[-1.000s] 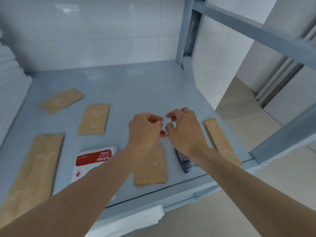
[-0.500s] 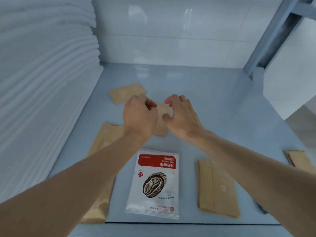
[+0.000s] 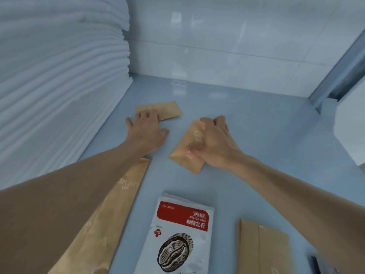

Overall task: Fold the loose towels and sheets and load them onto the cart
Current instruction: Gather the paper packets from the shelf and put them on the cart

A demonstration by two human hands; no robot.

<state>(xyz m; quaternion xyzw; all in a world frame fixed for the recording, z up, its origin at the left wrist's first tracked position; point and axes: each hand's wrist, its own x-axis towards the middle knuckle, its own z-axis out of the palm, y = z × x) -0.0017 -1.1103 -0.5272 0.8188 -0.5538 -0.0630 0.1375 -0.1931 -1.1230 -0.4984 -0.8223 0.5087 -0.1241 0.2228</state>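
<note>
Towels and sheets [image 3: 59, 80], white and folded, are stacked in a tall pile that fills the left side of the cart shelf [image 3: 256, 135], a pale blue surface backed by a white tiled wall [image 3: 227, 36]. A grey-blue upright post [image 3: 339, 72] is seen at the far right corner. A long brown paper sleeve [image 3: 118, 204] is laid along the near left, partly covered by the left forearm. A white and red drip-coffee sachet [image 3: 181, 234] is placed at the near centre, with a folded brown packet [image 3: 260, 250] just beside it on the right. A far brown packet [image 3: 167, 110] is touched by the left hand [image 3: 147, 131], whose fingers are held fairly straight and spread, the tips resting on the packet's near left end. A middle brown packet [image 3: 189, 147], tilted diagonally, is gripped by the right hand [image 3: 215, 143], the thumb being pressed on its face and the fingers curled over its far edge.
</note>
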